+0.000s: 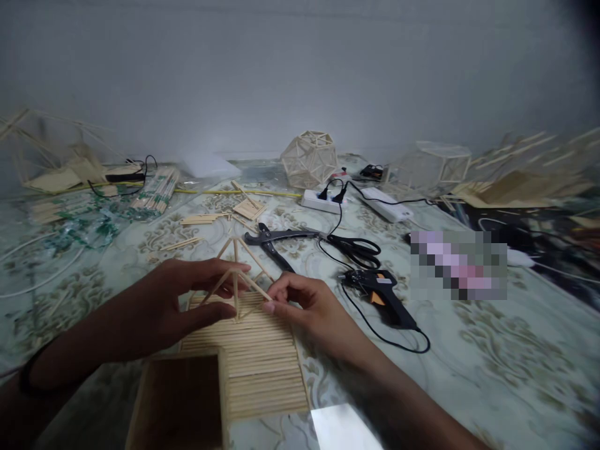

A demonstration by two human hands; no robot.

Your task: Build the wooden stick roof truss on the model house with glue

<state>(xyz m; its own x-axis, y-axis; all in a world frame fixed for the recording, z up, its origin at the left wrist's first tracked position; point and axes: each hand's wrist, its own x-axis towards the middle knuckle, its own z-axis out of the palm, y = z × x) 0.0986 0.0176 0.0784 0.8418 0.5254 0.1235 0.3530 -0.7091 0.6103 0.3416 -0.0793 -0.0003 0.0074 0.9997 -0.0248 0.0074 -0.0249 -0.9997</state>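
Observation:
A small pitched frame of thin wooden sticks (pixel 236 294) stands over a platform of sticks laid side by side (pixel 262 369). My left hand (pixel 187 297) reaches in from the left, with its thumb and fingers closed around the frame's left side. At the lower right of the frame, my right hand (pixel 302 303) pinches the end of a slanting stick. Beside the platform, nearest me, is an open wooden box (pixel 175 400) with a dark inside. My fingers and the sticks hide part of the frame's base.
A black glue gun (pixel 384 294) lies right of my right hand. Beyond are a dark cutter tool (pixel 274 244), black-handled scissors (pixel 356 249) and a white power strip (pixel 323 200) with cords. Loose sticks (pixel 204 219) lie further back, near a stick polyhedron (pixel 309 157) and bagged sticks (pixel 154 192).

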